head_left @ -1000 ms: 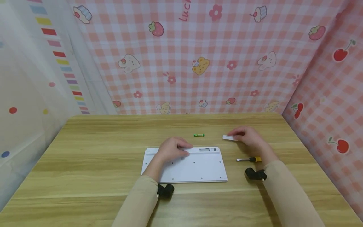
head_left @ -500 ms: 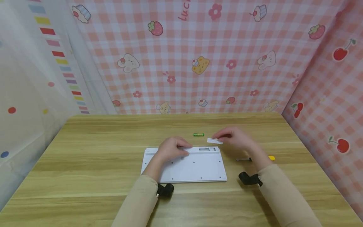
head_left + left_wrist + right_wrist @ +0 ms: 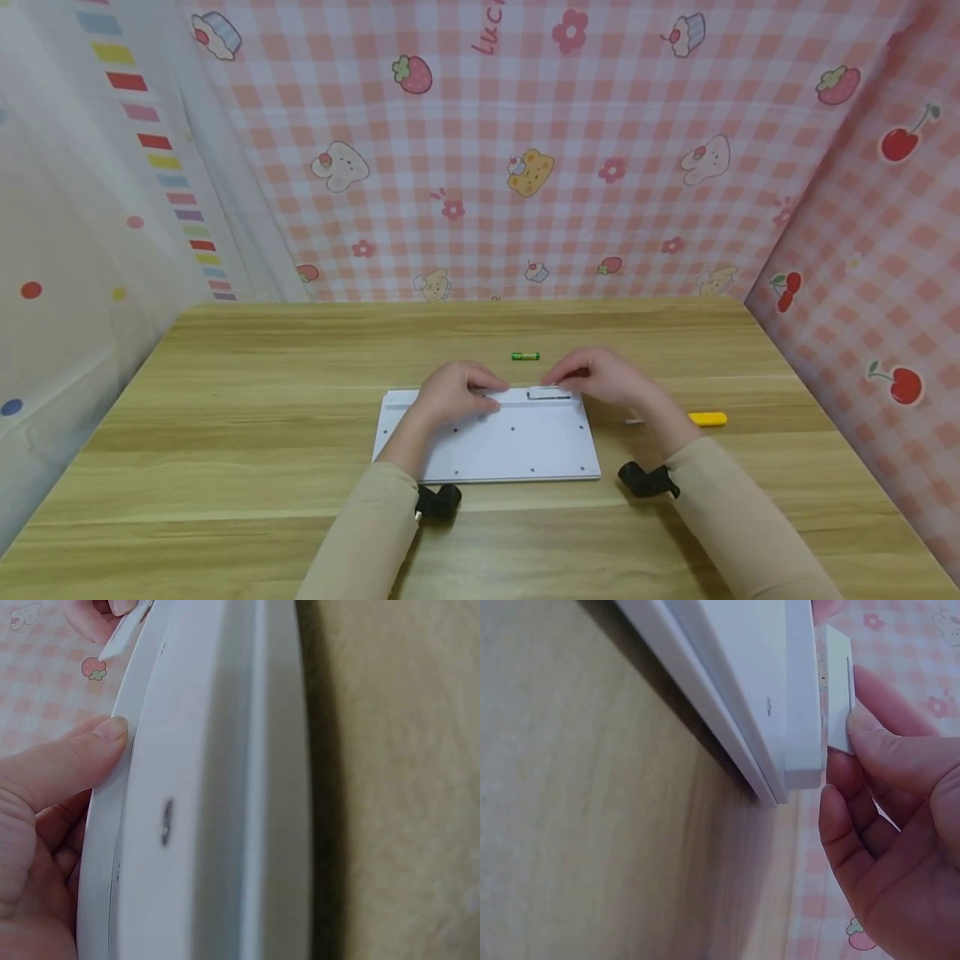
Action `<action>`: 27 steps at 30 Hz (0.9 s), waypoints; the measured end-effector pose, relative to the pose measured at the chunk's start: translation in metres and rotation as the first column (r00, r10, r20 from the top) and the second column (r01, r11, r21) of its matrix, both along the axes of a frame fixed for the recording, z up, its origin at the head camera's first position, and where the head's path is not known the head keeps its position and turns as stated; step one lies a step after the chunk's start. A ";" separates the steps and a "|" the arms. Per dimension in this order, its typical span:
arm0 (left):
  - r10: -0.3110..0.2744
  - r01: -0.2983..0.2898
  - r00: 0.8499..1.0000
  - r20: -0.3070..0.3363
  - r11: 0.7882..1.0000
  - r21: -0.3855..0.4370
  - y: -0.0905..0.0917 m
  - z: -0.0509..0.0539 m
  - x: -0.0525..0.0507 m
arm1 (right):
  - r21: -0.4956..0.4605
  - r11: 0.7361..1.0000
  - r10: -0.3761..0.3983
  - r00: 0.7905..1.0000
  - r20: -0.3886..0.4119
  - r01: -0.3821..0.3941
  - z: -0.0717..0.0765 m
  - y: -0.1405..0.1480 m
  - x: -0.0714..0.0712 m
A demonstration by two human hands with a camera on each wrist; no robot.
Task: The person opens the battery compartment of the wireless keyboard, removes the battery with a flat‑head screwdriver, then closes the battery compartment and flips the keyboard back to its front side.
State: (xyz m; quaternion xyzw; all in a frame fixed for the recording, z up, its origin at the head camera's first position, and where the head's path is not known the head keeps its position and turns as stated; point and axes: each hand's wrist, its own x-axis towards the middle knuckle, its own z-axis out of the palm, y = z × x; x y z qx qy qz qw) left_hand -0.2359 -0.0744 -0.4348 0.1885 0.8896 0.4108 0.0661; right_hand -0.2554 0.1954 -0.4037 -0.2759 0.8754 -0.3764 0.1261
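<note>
A white keyboard [image 3: 487, 450] lies face down on the table, its underside and small screws showing. My left hand [image 3: 453, 393] grips its raised back edge; in the left wrist view the thumb [image 3: 112, 731] presses that edge, with fingers partly hidden behind it. Between thumb and fingers, my right hand [image 3: 603, 375] pinches a small white battery cover [image 3: 840, 690]. The cover is held right at the battery compartment [image 3: 534, 396] near the keyboard's back right corner. It looks slightly tilted in the right wrist view, and whether it touches the keyboard I cannot tell.
A green battery [image 3: 525, 356] lies behind the keyboard. To the right is a screwdriver with a yellow handle [image 3: 707, 419], its shaft partly hidden by the right forearm. Pink checked cloth [image 3: 487, 208] hangs behind the wooden table [image 3: 247, 500].
My right hand has moved left with the battery cover, from the table's right side to the compartment. The left hand and keyboard have stayed put.
</note>
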 end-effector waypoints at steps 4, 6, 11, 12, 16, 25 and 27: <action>0.000 0.000 1.000 0.004 1.000 0.003 0.000 0.000 0.000 | 0.020 1.000 0.008 1.000 -0.015 -0.007 0.001 -0.003 0.001; -0.003 0.003 1.000 0.004 1.000 0.003 0.000 0.000 0.000 | 0.026 1.000 0.008 1.000 -0.015 -0.008 0.000 -0.003 0.000; -0.020 0.020 1.000 -0.012 1.000 0.006 0.000 0.002 0.001 | 0.044 0.999 -0.004 1.000 0.003 0.004 -0.002 -0.004 -0.001; -0.021 0.021 1.000 -0.016 1.000 0.007 0.000 0.002 0.001 | 0.047 0.999 -0.008 1.000 0.008 0.007 -0.002 -0.004 -0.002; -0.017 0.017 1.000 -0.020 1.000 0.011 0.000 0.002 0.001 | 0.038 0.999 -0.001 1.000 0.010 0.001 -0.002 -0.004 -0.002; -0.010 0.010 0.999 -0.043 1.000 0.009 0.000 -0.001 0.001 | 0.061 0.998 0.013 0.999 -0.041 -0.010 -0.007 -0.005 0.000; -0.008 0.008 0.999 -0.045 1.000 0.009 0.000 -0.001 0.002 | 0.068 0.998 0.011 0.999 -0.053 -0.007 -0.008 -0.005 0.000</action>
